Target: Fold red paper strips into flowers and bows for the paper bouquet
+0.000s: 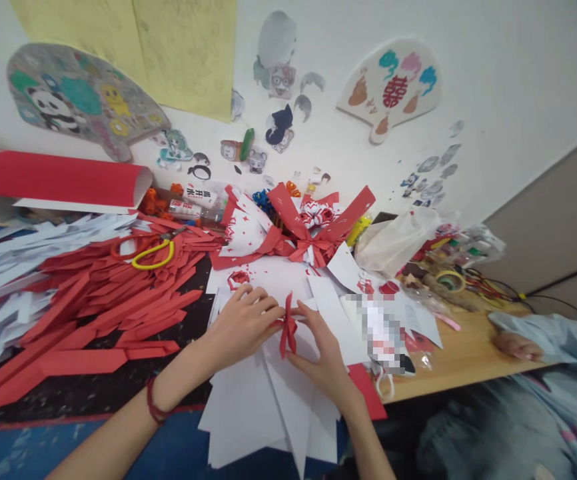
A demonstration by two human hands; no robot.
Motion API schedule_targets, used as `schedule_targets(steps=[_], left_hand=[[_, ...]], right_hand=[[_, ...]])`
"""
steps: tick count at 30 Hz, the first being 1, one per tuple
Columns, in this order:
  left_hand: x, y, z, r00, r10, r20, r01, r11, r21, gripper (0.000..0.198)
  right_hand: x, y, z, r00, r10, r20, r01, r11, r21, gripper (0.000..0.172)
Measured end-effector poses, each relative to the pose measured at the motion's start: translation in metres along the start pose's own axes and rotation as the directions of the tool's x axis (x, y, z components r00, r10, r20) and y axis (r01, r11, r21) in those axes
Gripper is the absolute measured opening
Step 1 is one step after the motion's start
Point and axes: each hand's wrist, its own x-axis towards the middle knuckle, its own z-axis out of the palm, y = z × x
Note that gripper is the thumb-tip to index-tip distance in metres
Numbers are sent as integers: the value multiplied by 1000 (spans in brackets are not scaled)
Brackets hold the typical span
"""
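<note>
A small folded red paper piece [288, 327] stands between my two hands, above white paper sheets [248, 407]. My left hand [246, 320] pinches its left side with thumb and fingertips. On its right side, the curved fingers of my right hand [318, 350] hold it too. Just beyond my left hand, a red-and-white paper piece [239, 280] lies on the paper. Farther back are red folded paper shapes [313, 233] with white patterned parts. A dark red band circles my left wrist.
Red paper strips [88, 307] and white strips [3, 273] cover the left side, with yellow-handled scissors [153, 255] on top. A white bag [396, 240] and a tape roll [450, 281] are at the right. Another person's hand [518, 347] rests at the table's right edge.
</note>
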Motion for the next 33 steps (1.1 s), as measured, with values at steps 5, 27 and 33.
schedule_targets(steps=[5,27,33], left_hand=[[-1,0,4,997,67,24,-68,997,38,13],[0,3,-4,991,122,-63,-137,908,-397,23],[1,5,-6,999,34,-1,-31,890,-455,12]], right_hand=[[-1,6,1,999,2,34,-6,993,116,78],[10,-20,-16,993,-114,-32,111,990,-83,30],[14,-20,-16,984,-170,-43,162,974,-157,11]])
